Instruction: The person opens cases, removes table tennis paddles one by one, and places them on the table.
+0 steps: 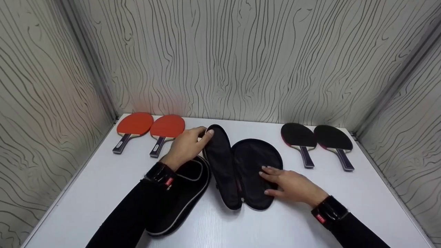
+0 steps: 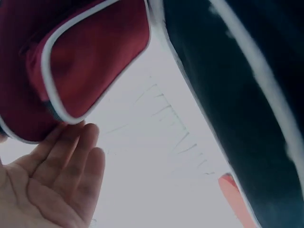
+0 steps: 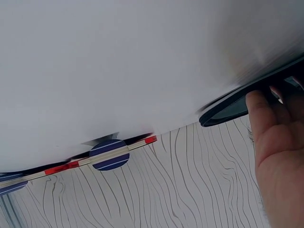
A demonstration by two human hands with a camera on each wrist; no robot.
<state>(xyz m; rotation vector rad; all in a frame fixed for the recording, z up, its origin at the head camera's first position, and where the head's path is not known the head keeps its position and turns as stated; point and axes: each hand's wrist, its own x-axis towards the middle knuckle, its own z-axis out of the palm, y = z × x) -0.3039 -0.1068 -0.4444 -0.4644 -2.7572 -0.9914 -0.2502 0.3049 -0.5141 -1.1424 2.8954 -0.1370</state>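
An unzipped table tennis paddle case (image 1: 253, 162) is spread near the table's middle, its dark lining facing up. My left hand (image 1: 187, 144) grips the raised left half by its upper edge, thumb on the lining and fingers behind. In the left wrist view, that half's outside is dark red, with a white-piped pocket (image 2: 95, 61) above my fingers. My right hand (image 1: 293, 186) rests its fingertips on the lining of the right half, which lies on the table. Beside my left forearm lies a second, black case (image 1: 182, 203) with pale piping, partly hidden by my sleeve.
Two red-faced paddles (image 1: 135, 123) (image 1: 167, 126) lie at the back left of the white table (image 1: 344, 193). Two black-faced paddles (image 1: 298, 135) (image 1: 333, 137) lie at the back right. Patterned panels (image 1: 227, 62) stand behind and at both sides.
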